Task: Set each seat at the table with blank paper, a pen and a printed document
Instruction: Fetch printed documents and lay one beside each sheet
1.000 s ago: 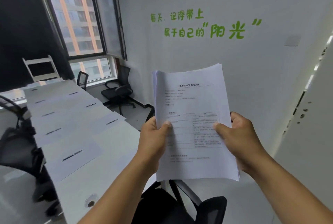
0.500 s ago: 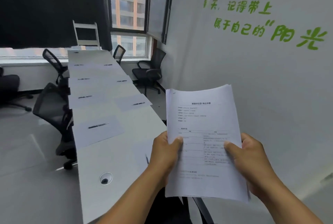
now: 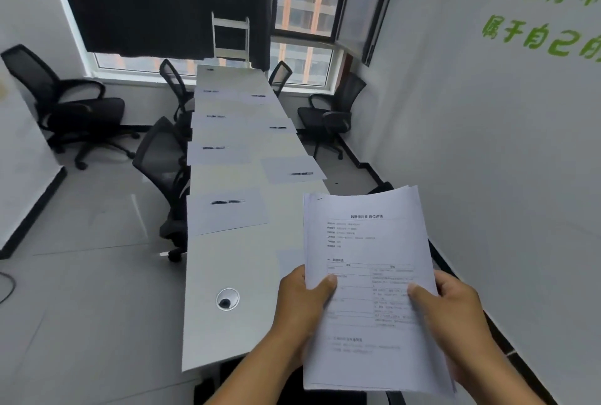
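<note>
Printed document stack (image 3: 370, 274) upright near table end, blank sheets (image 3: 227, 214) with pens (image 3: 227, 202) along table (image 3: 208, 333)

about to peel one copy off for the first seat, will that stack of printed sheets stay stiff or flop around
Probably floppy: the stack of printed documents already curls back at its unsupported top edge, above where the left hand and right hand hold it. The top corners are fanned, so sheets likely slide apart easily. A single sheet should droop more, and it looks light.

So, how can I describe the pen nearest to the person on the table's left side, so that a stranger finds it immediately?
Find the long white table that runs toward the window. Along its left edge lie four blank sheets, each with a pen. The pen you want lies on the sheet nearest the person, and looks the largest.
</note>
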Demonstrator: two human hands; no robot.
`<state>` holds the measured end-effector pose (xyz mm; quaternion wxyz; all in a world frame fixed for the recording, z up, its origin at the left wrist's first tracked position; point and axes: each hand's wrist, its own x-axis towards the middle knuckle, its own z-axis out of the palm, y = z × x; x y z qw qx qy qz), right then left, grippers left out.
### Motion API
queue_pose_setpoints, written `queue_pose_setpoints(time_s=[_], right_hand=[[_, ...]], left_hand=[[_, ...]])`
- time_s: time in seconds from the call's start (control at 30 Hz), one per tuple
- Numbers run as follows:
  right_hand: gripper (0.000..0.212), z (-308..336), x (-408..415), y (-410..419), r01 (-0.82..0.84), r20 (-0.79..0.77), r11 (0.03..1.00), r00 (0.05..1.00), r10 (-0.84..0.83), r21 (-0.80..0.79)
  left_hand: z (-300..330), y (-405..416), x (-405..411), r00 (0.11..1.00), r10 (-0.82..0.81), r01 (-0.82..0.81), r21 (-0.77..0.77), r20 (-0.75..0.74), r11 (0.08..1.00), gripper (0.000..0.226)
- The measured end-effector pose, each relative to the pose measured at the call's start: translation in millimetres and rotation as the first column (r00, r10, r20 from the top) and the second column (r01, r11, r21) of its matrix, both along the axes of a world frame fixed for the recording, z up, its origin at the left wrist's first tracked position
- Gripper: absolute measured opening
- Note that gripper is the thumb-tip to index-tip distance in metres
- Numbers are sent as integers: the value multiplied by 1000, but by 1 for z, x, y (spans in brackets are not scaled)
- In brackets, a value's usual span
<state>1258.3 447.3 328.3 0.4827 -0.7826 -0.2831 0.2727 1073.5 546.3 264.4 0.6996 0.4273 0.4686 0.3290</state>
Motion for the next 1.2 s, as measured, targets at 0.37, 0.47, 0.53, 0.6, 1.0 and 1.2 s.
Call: queue_pose_setpoints(time_s=[0.37,0.47,0.53,0.6,1.0,1.2], right_hand=[[13,-97,75,67,-88,-169,996,982,89,15],[14,-125,92,77,-131,-231,991,965,121,-28],[15,-143,100,82,-168,-275,984,950,148,-50],[14,-160,104,87,-199,-307,977,937,166,-79],[10,-221,131,104,-306,-403,940,887,223,-153],[12,-241,145,111,-299,-349,934,911,218,-195]], left_hand=[[-41,27,30,998,67,-68,-144,-14,987,28],[-60,27,40,992,121,-127,-172,-47,977,27],[-75,25,44,983,170,-182,-191,-75,965,25],[-87,23,46,973,205,-223,-217,-104,950,24],[-141,25,55,943,282,-328,-347,-176,879,27],[-156,20,47,932,310,-360,-371,-189,856,28]])
